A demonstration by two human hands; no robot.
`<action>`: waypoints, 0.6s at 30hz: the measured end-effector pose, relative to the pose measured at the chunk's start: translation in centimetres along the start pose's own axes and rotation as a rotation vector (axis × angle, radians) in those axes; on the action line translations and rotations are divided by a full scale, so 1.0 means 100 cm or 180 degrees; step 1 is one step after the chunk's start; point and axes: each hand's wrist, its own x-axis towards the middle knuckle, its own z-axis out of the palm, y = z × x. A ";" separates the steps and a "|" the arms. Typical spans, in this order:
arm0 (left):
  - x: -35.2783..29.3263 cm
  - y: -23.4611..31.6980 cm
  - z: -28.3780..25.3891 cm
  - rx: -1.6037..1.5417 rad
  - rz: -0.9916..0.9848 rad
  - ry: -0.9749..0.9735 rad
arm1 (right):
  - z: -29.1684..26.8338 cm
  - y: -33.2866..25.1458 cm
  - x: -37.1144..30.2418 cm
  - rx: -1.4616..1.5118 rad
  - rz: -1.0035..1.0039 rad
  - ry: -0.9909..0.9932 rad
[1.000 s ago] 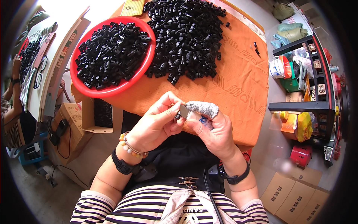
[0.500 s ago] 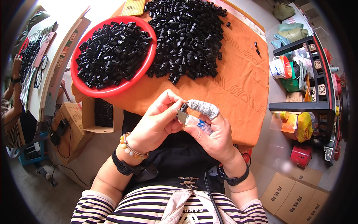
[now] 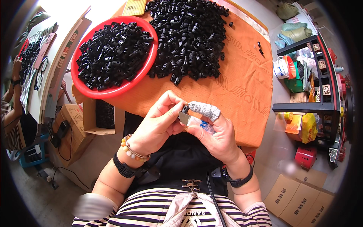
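Between finger and thumb, my left hand pinches a small black plastic part. My right hand is closed around a flat metal blade whose grip is wrapped in white and blue material. The blade lies against or very close to the black part; the exact contact is too small to tell. A grey knitted finger sleeve covers my right index finger, which reaches over to the part. Beyond my hands, a red basin full of similar black parts stands beside a large loose heap of them.
An orange cloth covers the table. A few small pieces lie at its right. An open cardboard box with black parts stands lower left. Right of the table is a black shelf with goods; flattened cardboard lies below it.
Both hands keep nearly the same place and hold. My right index finger and the wrapped grip have shifted very slightly.
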 end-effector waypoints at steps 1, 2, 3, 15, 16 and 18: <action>0.000 0.000 0.000 0.0000 -0.0003 -0.0003 | 0.000 0.001 0.000 -0.0001 0.0000 0.0004; 0.000 0.000 0.000 0.0007 -0.0012 0.0013 | -0.001 0.002 0.000 -0.0010 -0.0023 0.0008; 0.000 -0.001 0.000 0.0012 -0.0022 0.0027 | -0.001 0.003 0.000 -0.0022 -0.0044 0.0014; 0.000 0.000 0.004 0.0043 -0.0134 0.0119 | -0.011 0.000 0.003 -0.0590 -0.0075 -0.0035; 0.001 0.001 0.003 0.0045 -0.0134 0.0118 | -0.009 0.001 0.005 -0.0589 -0.0076 -0.0034; 0.001 0.001 0.001 -0.0006 -0.0247 -0.0023 | -0.002 0.005 0.010 -0.0227 -0.0346 0.0419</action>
